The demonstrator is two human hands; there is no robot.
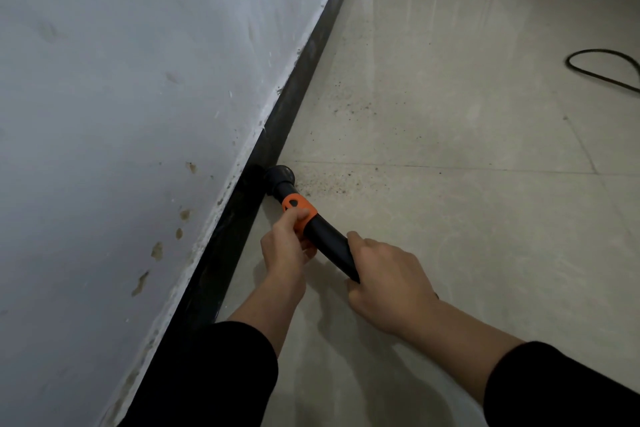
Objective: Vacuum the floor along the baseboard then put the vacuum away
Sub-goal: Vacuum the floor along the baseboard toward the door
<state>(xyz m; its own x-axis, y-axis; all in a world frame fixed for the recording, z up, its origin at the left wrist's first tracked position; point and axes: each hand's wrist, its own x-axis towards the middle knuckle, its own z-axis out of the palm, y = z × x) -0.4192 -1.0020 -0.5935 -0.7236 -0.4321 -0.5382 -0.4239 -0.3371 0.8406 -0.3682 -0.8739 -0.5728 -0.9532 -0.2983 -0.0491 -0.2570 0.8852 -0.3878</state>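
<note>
Against the dark baseboard, the vacuum nozzle rests on the floor beside scattered dirt specks. The left hand grips its orange collar; the right hand wraps the black tube behind it.

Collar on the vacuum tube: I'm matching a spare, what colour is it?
The plastic collar is orange with a dark mark; head view shows it best.

I see the wall and baseboard closing off the left; bare floor opens rightward, only a looped cord far right.
</note>
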